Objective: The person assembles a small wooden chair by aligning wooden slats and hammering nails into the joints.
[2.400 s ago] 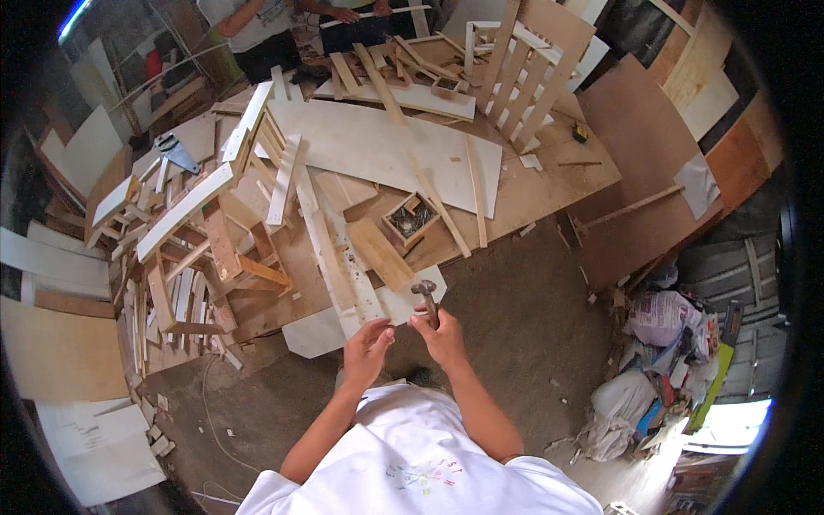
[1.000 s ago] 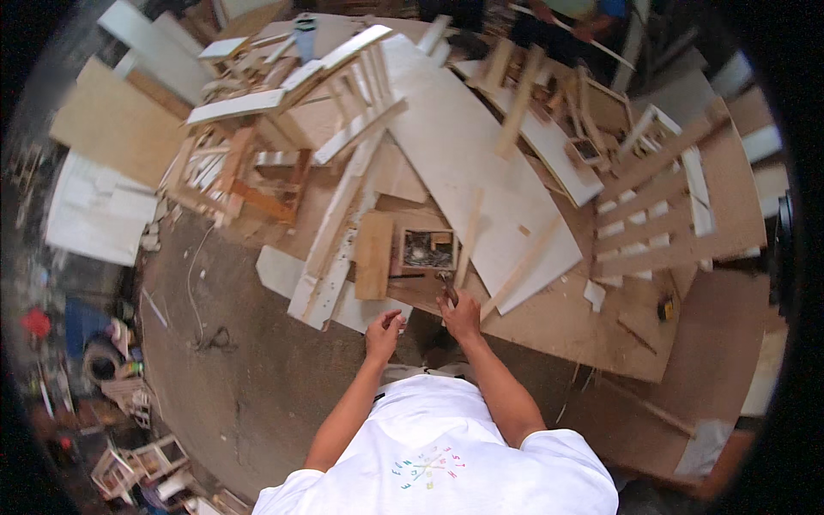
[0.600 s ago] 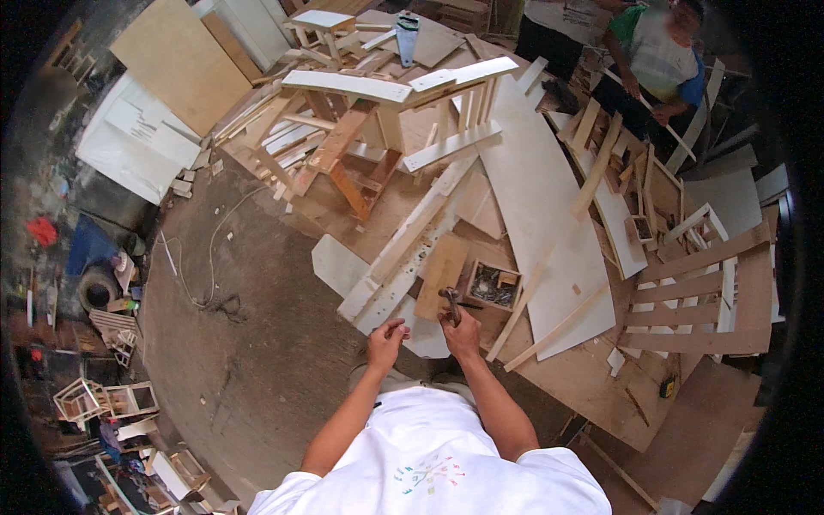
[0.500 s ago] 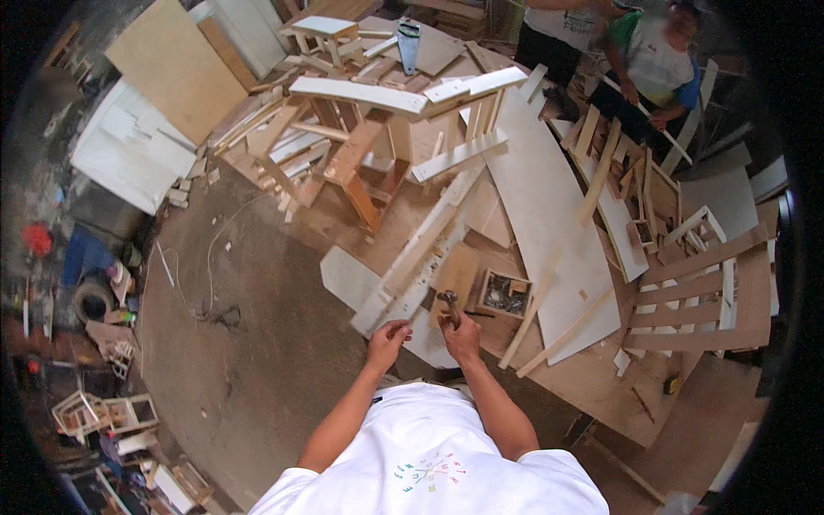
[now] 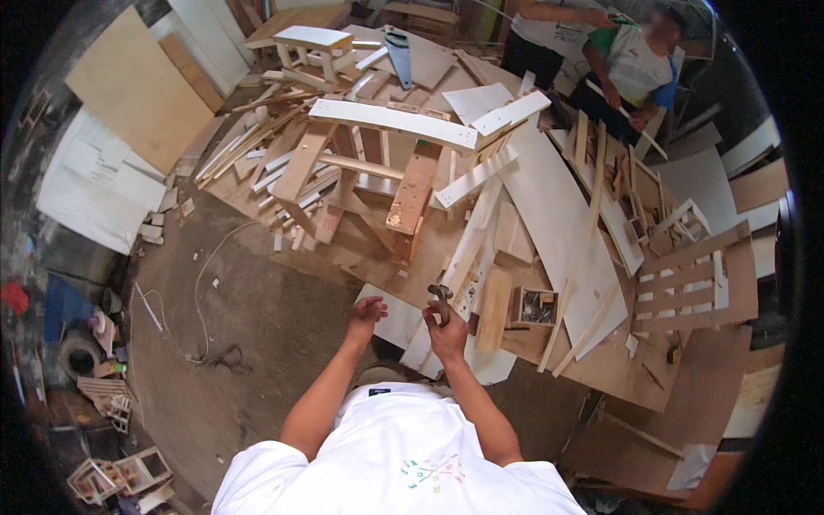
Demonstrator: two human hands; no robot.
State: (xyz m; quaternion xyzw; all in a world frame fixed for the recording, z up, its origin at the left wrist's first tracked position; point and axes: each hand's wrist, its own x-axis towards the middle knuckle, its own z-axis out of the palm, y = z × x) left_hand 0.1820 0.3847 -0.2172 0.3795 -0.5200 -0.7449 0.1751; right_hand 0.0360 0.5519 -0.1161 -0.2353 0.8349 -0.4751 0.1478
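Note:
My right hand (image 5: 449, 336) is wrapped round a hammer (image 5: 441, 300), its metal head pointing up and away from me, over the near end of a long pale board (image 5: 468, 245). To its left, my left hand (image 5: 367, 317) is raised near a white panel (image 5: 388, 314). Its fingers are curled together; whatever they may hold is too small to make out. Beyond my hands stands a wooden frame (image 5: 415, 187) with a white top rail (image 5: 393, 123). Right of the hammer lie a short wood block (image 5: 493, 309) and a small box of nails or similar metal bits (image 5: 536, 306).
A handsaw (image 5: 398, 58) and a small white-topped stool (image 5: 313, 39) are at the back. Large white sheets (image 5: 566, 232) and a slatted wooden piece (image 5: 695, 279) lie to the right. Two people work at the far right, one holding a strip (image 5: 644, 133). A cord (image 5: 202, 292) crosses the floor.
My view has turned slightly, and the work surface appears shifted. Both hands have moved a little forward and left, the hammer still in my right hand. The left fingers have shifted from a tighter pinch.

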